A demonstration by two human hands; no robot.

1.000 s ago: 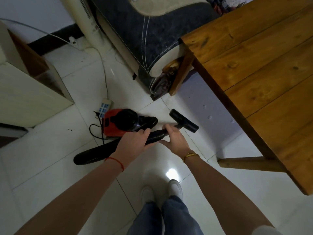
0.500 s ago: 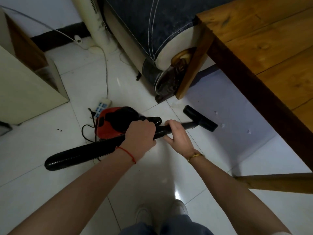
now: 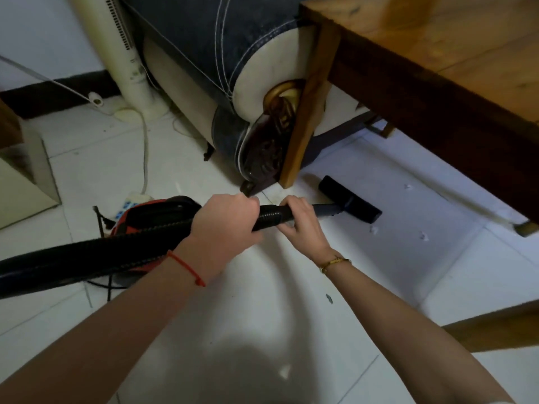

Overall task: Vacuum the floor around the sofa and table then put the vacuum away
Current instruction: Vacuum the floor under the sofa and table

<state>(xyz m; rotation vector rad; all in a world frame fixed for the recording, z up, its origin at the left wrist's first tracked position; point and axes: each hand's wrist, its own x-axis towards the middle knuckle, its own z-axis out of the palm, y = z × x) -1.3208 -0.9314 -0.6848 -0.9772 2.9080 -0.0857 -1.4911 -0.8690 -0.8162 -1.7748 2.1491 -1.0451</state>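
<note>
Your black ribbed vacuum hose (image 3: 87, 258) runs in from the left, and its flat black floor nozzle (image 3: 350, 203) sits on the white tiled floor (image 3: 262, 316) under the edge of the wooden table (image 3: 437, 68), just beside its near leg. Your left hand (image 3: 224, 225) wraps around the hose; your right hand (image 3: 300, 223) grips it nearer the nozzle. The red vacuum body (image 3: 137, 217) lies behind the hose, near a white power strip (image 3: 131, 204) and the dark blue sofa (image 3: 210, 39).

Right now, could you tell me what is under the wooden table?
Under the wooden table lie the black vacuum nozzle and a few pale scraps on the white tile floor. The tabletop covers the floor farther right, so that part cannot be seen.
</note>
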